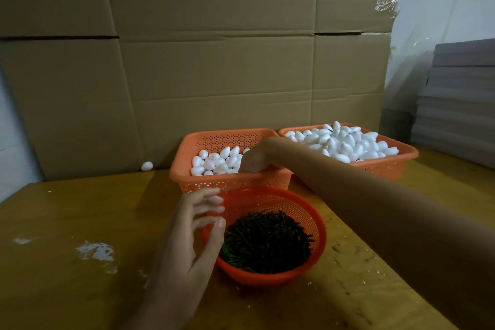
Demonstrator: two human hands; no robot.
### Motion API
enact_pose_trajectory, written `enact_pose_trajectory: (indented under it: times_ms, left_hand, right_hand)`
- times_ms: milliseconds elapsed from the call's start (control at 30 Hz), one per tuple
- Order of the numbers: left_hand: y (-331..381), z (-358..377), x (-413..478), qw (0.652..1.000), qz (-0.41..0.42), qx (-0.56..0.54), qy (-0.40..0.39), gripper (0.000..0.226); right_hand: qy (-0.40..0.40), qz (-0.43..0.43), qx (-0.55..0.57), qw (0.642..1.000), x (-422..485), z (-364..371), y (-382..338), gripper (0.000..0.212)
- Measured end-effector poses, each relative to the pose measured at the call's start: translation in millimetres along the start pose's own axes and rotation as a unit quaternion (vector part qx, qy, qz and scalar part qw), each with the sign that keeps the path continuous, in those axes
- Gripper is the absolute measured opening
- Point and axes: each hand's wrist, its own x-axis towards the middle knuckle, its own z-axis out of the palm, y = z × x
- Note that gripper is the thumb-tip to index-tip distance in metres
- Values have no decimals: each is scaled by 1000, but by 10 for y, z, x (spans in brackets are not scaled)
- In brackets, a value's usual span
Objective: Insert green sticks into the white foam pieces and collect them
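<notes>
Head view, right hand (254, 159): fingers curled down among white foam pieces (214, 162) in left basket (230, 182); can't tell if it grips one.
Left hand (192, 228): loosely spread, holding nothing, at bowl (267, 280) rim beside green sticks (267, 241).
Tip: single out one piece, push stick in centred.
Surface: scuffed wooden table (80, 209).
Room: cardboard (214, 61) behind.

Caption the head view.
Right hand dips into a rectangular orange basket of white foam eggs; left hand hovers at a round orange bowl of green sticks.

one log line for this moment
right hand: in left basket among foam pieces, grasp unclear | left hand: open, by round basket of green sticks
</notes>
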Motion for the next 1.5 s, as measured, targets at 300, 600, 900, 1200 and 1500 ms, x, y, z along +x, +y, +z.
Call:
enact_pose_trajectory:
  times_ms: [300,600,900,1200,1500]
  left_hand:
    - [4,-4,4,1000,7,11,2,37]
    - [24,-7,23,999,25,26,-17,64]
    - [-14,-42,48,997,61,39,-20,34]
    - [30,-18,35,996,51,61,-32,23]
    - [100,-20,34,996,42,63,-42,32]
  right_hand:
    - [356,-157,-56,919,-185,160,-90,42]
    - [222,-353,464,781,-1057,825,111,35]
    - [41,-346,604,717,-1053,1026,158,34]
    - [254,-297,-97,915,-949,1163,468,22]
    - [245,-329,-6,912,-922,1147,507,14]
